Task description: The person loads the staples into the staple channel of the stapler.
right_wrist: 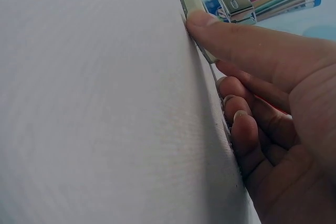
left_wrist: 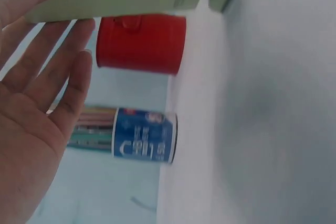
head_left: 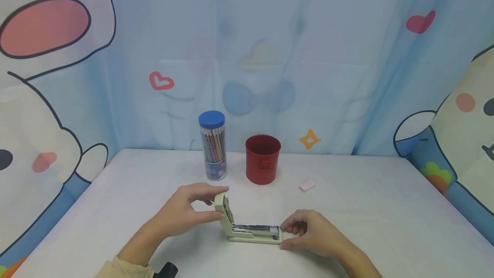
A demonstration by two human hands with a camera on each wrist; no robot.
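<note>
While both hands [head_left: 183, 213] [head_left: 314, 233], half-spread, pinch the stapler [head_left: 256, 234], long base [head_left: 254, 240] pointing right, lid [head_left: 219, 203] nearly upright

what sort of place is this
Probably an indoor desk or craft corner, though the wider room is out of view. A cartoon-print cloth hangs behind a white table, which holds stationery such as an opened stapler.

Beige left sleeve [head_left: 125, 269], small black device [head_left: 167, 270] beside it
</note>
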